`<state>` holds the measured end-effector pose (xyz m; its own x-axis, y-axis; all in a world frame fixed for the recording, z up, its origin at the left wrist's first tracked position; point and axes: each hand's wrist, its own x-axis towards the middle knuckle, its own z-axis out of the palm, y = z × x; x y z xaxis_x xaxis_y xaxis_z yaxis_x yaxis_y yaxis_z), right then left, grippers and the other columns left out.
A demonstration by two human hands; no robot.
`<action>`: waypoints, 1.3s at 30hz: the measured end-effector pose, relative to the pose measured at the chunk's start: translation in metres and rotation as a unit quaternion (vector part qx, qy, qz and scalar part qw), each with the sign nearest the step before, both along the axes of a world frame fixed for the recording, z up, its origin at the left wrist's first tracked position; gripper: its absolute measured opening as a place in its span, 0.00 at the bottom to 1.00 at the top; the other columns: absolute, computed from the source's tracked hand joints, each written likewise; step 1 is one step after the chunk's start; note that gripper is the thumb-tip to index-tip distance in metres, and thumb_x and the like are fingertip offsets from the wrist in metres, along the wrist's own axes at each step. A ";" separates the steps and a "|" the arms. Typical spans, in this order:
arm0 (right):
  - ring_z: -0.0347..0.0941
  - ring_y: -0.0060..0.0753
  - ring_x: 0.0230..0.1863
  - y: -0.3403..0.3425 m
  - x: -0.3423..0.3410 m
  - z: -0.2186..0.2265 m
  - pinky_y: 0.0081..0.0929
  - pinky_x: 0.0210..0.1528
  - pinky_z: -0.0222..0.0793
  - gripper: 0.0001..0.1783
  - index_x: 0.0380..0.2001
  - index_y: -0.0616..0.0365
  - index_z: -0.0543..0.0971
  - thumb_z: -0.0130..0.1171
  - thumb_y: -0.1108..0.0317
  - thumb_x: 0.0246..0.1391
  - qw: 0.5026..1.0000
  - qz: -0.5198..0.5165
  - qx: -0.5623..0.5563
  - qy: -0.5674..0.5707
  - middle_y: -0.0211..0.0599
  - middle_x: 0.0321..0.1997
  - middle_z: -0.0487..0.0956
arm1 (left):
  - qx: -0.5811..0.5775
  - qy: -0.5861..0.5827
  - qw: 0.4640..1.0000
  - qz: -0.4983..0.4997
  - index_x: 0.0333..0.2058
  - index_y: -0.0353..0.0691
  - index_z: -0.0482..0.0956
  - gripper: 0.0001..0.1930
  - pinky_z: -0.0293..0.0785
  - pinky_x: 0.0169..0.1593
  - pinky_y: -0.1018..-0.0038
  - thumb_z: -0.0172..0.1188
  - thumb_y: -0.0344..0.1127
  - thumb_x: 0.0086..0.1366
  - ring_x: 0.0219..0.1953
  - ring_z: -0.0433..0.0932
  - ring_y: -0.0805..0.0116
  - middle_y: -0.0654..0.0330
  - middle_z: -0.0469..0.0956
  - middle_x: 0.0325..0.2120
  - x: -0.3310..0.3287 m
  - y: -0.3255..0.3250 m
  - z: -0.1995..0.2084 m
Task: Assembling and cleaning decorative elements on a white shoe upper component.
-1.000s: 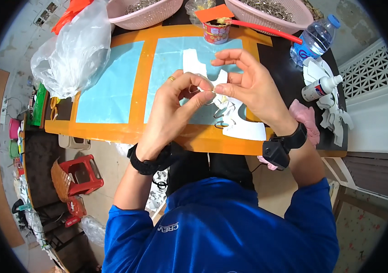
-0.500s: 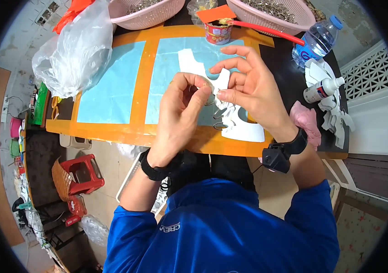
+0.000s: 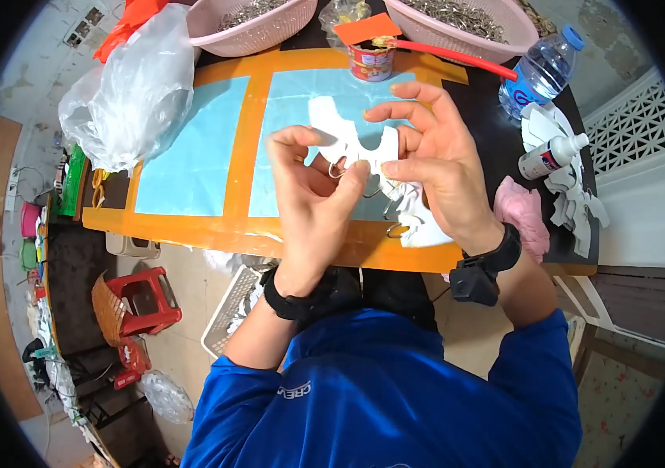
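Observation:
Over the table, both hands are on a string of white curved cut-out pieces (image 3: 331,123) with thin metal rings along it. My left hand (image 3: 307,191) pinches it near a ring, thumb against the white material and fingers curled behind. My right hand (image 3: 449,175) grips it between thumb and index finger, its other fingers raised and spread. Below the right hand, the lower white piece (image 3: 423,225) hangs toward the table's near edge, with wire rings (image 3: 396,231) along its left side. Whether the pieces are card or cloth, I cannot tell.
Pink baskets of small metal parts (image 3: 274,33) stand at the back. Between them is a red tub (image 3: 370,64) with a red-handled tool (image 3: 457,56). A water bottle (image 3: 539,70), white bottle (image 3: 551,156) and pink cloth (image 3: 519,214) sit right; a plastic bag (image 3: 133,93) left.
My left hand has moved slightly right, its thumb now pressing on the white material. More of the upper white piece shows, and a ring has come into sight beside the left fingers.

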<state>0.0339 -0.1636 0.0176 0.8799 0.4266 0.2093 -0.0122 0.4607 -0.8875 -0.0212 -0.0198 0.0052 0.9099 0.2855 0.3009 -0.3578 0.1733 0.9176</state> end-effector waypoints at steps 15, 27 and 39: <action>0.72 0.18 0.41 0.008 0.003 -0.008 0.17 0.44 0.70 0.30 0.59 0.61 0.60 0.53 0.85 0.53 0.994 0.029 -0.069 -0.084 0.42 0.54 0.70 | 0.024 0.008 0.999 -0.027 0.46 0.41 0.59 0.23 0.72 0.41 0.78 0.59 0.16 0.57 0.42 0.72 0.72 0.61 0.62 0.43 -0.001 0.011 -0.005; 0.73 0.24 0.48 0.008 0.003 -0.009 0.21 0.50 0.72 0.32 0.61 0.59 0.61 0.52 0.87 0.53 0.988 -0.050 -0.060 -0.135 0.44 0.57 0.67 | -0.203 0.168 0.957 -0.118 0.58 0.34 0.60 0.26 0.73 0.49 0.73 0.60 0.31 0.65 0.43 0.76 0.71 0.60 0.72 0.44 -0.009 0.017 0.000; 0.73 0.19 0.45 0.009 0.002 -0.015 0.18 0.45 0.71 0.21 0.53 0.64 0.67 0.55 0.83 0.56 0.983 -0.048 -0.070 -0.162 0.39 0.55 0.69 | -0.080 0.156 0.983 -0.055 0.35 0.36 0.79 0.07 0.73 0.42 0.81 0.67 0.24 0.58 0.34 0.76 0.81 0.65 0.80 0.30 -0.005 0.009 -0.006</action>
<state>0.0363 -0.1542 0.0024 0.8147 0.3895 0.4295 0.3186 0.3182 -0.8929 -0.0267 -0.0108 -0.0005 0.9786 0.2023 -0.0380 -0.0352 0.3467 0.9373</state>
